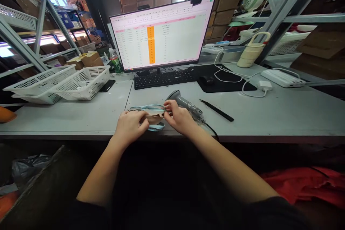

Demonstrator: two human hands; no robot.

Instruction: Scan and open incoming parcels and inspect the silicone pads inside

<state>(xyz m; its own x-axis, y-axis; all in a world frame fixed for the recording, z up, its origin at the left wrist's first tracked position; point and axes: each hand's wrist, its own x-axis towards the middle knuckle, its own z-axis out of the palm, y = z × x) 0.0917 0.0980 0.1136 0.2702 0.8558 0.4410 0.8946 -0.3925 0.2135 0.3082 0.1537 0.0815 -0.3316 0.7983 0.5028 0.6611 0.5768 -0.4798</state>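
A beige and pale-blue bundle [155, 119] lies at the near edge of the table [283, 115], between the person's two hands. The left hand [131, 124] covers its left end, the fingers curled down over it and the thumb pressed along its near side. The right hand [179, 116] has its right end, the thumb and fingertips drawn nearly together on the edge; exactly which layer they grip is hidden. A pale-blue strip shows beyond the beige part, and another on the near side. Just behind the right hand lies a grey scanner [185, 102], its cord running to the table's edge, and to its right a slim black pen [217, 110] lies aslant. Farther back are a black keyboard [165, 79], a lit monitor [167, 39] and a mouse [207, 80] on a dark mat [234, 86]. On the left, a phone [107, 85] lies beside a white basket [83, 91].
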